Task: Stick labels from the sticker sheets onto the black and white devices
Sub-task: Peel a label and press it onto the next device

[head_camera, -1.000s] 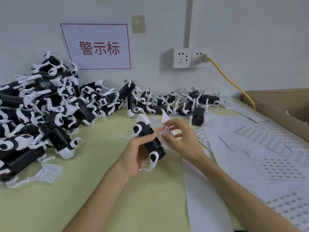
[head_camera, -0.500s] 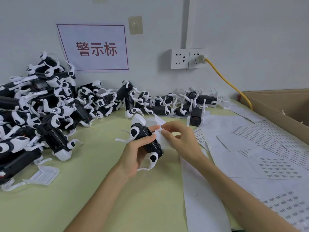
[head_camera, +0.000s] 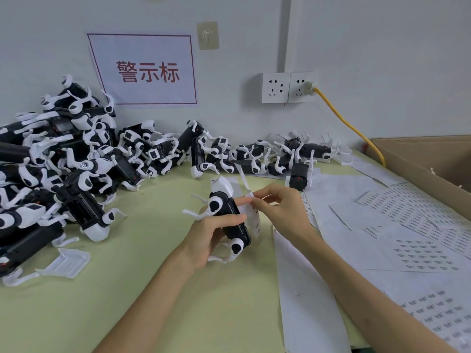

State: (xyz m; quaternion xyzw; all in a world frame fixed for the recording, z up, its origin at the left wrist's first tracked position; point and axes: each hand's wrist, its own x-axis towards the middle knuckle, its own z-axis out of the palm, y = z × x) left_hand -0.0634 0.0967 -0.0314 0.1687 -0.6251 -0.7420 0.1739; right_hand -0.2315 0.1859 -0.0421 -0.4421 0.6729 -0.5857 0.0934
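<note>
One device [head_camera: 239, 234], one label strip [head_camera: 256, 223] in hand.
Left hand [head_camera: 207, 236] grips the device; right hand [head_camera: 283, 210] pinches the label strip; open desk [head_camera: 127, 289] nearside.

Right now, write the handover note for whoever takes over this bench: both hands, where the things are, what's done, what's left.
Hands: the left hand grips one black and white device round its body. The right hand pinches a small sticker strip against that device's side.
Things: the pile of devices lies on the left and along the wall. The sticker sheets are spread on the right.
Done: cannot tell which devices in the pile already carry labels.
Left: stick this label down, set the device aside, then work through the pile.
</note>
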